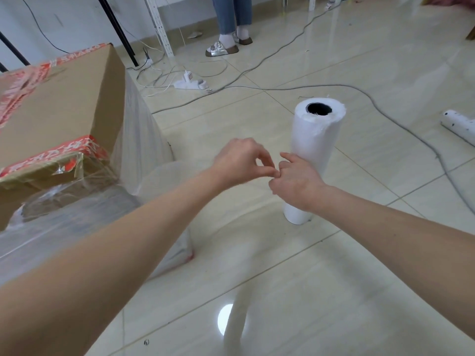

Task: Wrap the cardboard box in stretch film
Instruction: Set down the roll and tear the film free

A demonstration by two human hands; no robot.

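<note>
**Finding the film's loose edge before the next pass**

Nearest the lens, hard to read: a pale, blurred translucent streak (235, 327) over the glossy cream floor tiles (334, 291). Possibly a strand of film, possibly glare; cannot tell.

On the left, standing on the floor, the large brown cardboard box (59, 116) crossed with red printed tape. Lower walls already clouded with film, top bare, left side cut off by the frame, far faces hidden.

Further out, the left hand (240, 160), thumb and forefinger curled tip to tip and touching the curled fingers of the right hand (295, 185), that one's forefinger stuck out. Clear film pinched between them, or nothing at all: cannot tell, see-through as it is. Probably picking out the loose edge.

To do this well:
- Pinch the edge with both hands.
- Spread it to full width before pulling.
- Leave the tall white roll of stretch film (314, 160) upright, just behind the right hand.
- Draw steadily toward the brown cardboard box to avoid roping.

Beyond, a white power strip (191, 83) among grey cables (282, 87). Farther still, a person's jeans legs and sandals (227, 44), upper body out of frame. At the right edge, a white tube (460, 125), cut off.
</note>
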